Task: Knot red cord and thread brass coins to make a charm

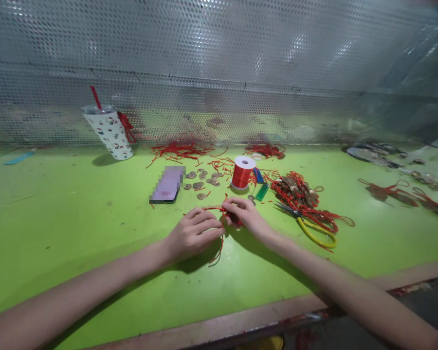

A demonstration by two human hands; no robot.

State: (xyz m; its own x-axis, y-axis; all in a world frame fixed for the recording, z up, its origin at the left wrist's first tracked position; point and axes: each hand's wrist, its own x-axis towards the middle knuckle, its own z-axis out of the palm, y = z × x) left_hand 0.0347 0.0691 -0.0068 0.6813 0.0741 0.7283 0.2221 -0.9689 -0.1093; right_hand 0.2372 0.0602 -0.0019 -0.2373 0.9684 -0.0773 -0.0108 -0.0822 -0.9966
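My left hand (193,232) and my right hand (245,215) meet over the green table (76,218), both with fingers pinched on a red cord piece (223,214) stretched between them. A loose red tail hangs down from it toward me. Just beyond my hands lie several brass coins (200,181) and a spool of red cord (242,171).
A phone (167,185) lies left of the coins. Yellow-handled scissors (312,227) and a pile of finished red coin knots (299,192) sit to the right, with two lighters (262,187) nearby. A patterned cup (109,131) stands at the back left by the perforated metal wall.
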